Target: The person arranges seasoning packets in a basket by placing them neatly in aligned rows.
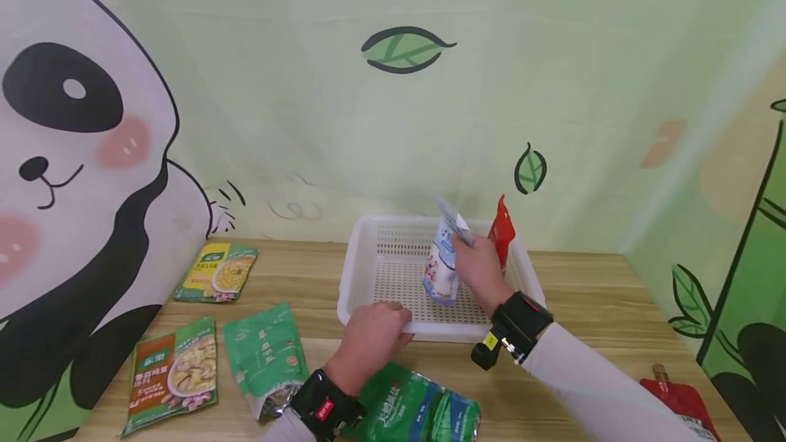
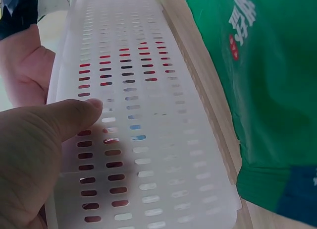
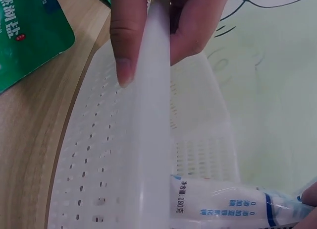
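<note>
A white plastic basket (image 1: 442,331) with slotted walls stands on the table. My left hand (image 1: 371,340) grips its front rim, the thumb (image 2: 74,117) pressed on the outer wall and the fingers over the inside. Inside the basket, my right hand (image 1: 482,271) pinches a white-and-blue salt pouch (image 1: 441,264) near its top, holding it upright and slightly tilted. Small print shows on the pouch (image 3: 218,204) in the right wrist view. Beside that hand, a red pouch (image 1: 502,230) stands at the basket's right end, partly hidden by the hand.
Left on the table lie a yellow-green soup packet (image 1: 217,271), a brown-green one (image 1: 175,374) and a green pouch (image 1: 267,357). A larger green bag (image 1: 399,408) lies before the basket. A red spouted pouch (image 1: 681,404) is at front right. A printed cloth (image 1: 295,121) hangs behind.
</note>
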Motion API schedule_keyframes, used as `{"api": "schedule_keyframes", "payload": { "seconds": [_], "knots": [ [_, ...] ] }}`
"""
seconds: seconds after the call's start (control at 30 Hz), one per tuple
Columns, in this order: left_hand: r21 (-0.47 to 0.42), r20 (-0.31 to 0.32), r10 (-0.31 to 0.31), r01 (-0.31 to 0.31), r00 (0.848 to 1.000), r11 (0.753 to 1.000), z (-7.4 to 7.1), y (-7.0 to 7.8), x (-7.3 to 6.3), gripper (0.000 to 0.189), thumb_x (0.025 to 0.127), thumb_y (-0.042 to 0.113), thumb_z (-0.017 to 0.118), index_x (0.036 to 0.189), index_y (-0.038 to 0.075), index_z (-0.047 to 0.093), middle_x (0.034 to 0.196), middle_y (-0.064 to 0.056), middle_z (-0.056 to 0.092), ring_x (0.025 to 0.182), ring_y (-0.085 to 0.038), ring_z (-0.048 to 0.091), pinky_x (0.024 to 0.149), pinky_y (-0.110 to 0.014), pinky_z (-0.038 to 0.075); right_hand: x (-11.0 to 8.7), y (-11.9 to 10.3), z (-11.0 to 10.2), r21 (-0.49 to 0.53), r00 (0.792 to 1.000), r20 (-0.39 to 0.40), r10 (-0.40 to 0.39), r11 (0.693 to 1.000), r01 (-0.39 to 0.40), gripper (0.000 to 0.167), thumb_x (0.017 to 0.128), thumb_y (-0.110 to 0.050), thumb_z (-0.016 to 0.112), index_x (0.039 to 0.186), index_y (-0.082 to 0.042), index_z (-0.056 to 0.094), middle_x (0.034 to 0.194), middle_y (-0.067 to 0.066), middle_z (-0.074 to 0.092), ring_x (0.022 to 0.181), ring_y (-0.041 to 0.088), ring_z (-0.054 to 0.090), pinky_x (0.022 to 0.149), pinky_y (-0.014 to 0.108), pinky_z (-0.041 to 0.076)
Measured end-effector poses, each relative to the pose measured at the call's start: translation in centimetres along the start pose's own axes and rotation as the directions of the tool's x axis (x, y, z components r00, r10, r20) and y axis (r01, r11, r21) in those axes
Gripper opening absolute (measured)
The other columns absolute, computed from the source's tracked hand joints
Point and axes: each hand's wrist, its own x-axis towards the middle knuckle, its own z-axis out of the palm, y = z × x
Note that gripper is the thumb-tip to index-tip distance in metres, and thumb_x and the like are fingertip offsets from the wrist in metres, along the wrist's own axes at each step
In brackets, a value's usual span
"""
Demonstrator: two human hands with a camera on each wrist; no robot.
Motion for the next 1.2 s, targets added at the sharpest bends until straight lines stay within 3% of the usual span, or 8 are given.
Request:
{"api": "schedule_keyframes", "payload": {
  "seconds": [0.17,0.27,0.4,0.5,0.7,0.87,1.03,1.2],
  "knots": [
    [-0.014,0.032,-0.015,0.015,0.999,1.0,-0.1,0.1,0.2,0.011,0.086,0.027,0.083,0.085,0.018,0.077,0.08,0.006,0.073,0.07,-0.011,0.067,0.056,-0.024,0.047,0.7,0.2,0.3,-0.053,0.999,0.005,0.045,0.998,-0.045,0.048,0.11,-0.035,0.045,0.141,0.0,0.057,0.124,0.019,0.067,0.103,0.03,0.066,0.074,0.032,0.052],
    [-0.022,0.039,-0.02,0.021,0.999,1.0,0.0,0.2,0.2,0.009,0.086,0.025,0.083,0.086,0.017,0.078,0.08,0.006,0.073,0.068,-0.01,0.066,0.055,-0.023,0.046,1.0,0.5,0.4,-0.103,0.999,0.002,0.048,0.993,-0.048,0.047,0.11,-0.036,0.045,0.139,-0.001,0.058,0.122,0.018,0.069,0.103,0.029,0.069,0.087,0.039,0.06],
    [-0.028,0.046,-0.024,0.025,0.999,0.999,0.1,0.3,0.1,0.009,0.085,0.025,0.083,0.086,0.018,0.078,0.08,0.006,0.073,0.067,-0.01,0.066,0.054,-0.023,0.045,1.3,0.9,0.4,-0.131,0.998,0.008,0.065,0.989,-0.063,0.045,0.109,-0.037,0.046,0.138,-0.004,0.058,0.121,0.017,0.071,0.103,0.03,0.071,0.096,0.047,0.058],
    [-0.033,0.043,-0.029,0.03,0.999,0.999,0.2,0.4,0.0,0.009,0.085,0.024,0.083,0.085,0.018,0.078,0.079,0.007,0.073,0.067,-0.01,0.065,0.054,-0.023,0.045,1.4,1.3,0.4,-0.15,0.998,0.008,0.057,0.987,-0.055,0.043,0.109,-0.036,0.047,0.136,-0.004,0.06,0.119,0.016,0.072,0.101,0.03,0.071,0.095,0.046,0.058],
    [-0.036,0.027,-0.032,0.033,0.999,0.999,0.5,0.4,-0.1,0.008,0.084,0.024,0.083,0.083,0.017,0.078,0.079,0.007,0.073,0.067,-0.01,0.066,0.056,-0.023,0.047,1.3,2.6,0.2,-0.204,0.999,0.027,0.024,0.979,-0.018,0.043,0.11,-0.033,0.044,0.133,-0.002,0.063,0.112,0.015,0.073,0.095,0.027,0.07,0.075,0.035,0.056],
    [-0.027,0.004,-0.032,0.032,0.999,0.999,0.4,0.4,-0.1,0.009,0.084,0.024,0.084,0.083,0.017,0.078,0.081,0.006,0.074,0.068,-0.011,0.068,0.057,-0.024,0.049,0.7,3.1,0.2,-0.22,0.999,0.039,0.007,0.976,0.002,0.045,0.109,-0.034,0.045,0.139,-0.004,0.061,0.117,0.014,0.073,0.098,0.024,0.069,0.078,0.034,0.056],
    [-0.009,-0.023,-0.029,0.029,0.999,1.0,0.4,0.3,0.0,0.01,0.083,0.024,0.085,0.081,0.018,0.077,0.079,0.007,0.074,0.069,-0.011,0.069,0.057,-0.026,0.051,0.2,3.4,0.3,-0.268,0.998,0.059,0.005,0.963,0.011,0.041,0.106,-0.031,0.055,0.139,-0.006,0.061,0.116,0.015,0.074,0.093,0.025,0.071,0.071,0.031,0.058],
    [-0.002,-0.032,-0.024,0.024,0.999,1.0,0.5,0.3,0.1,0.01,0.083,0.024,0.085,0.081,0.018,0.077,0.078,0.008,0.073,0.069,-0.011,0.069,0.057,-0.026,0.05,-0.2,3.5,0.4,-0.393,0.994,0.103,0.023,0.919,0.019,0.044,0.098,-0.031,0.072,0.134,-0.008,0.061,0.11,0.01,0.074,0.084,0.022,0.07,0.069,0.028,0.058]
  ]
}}
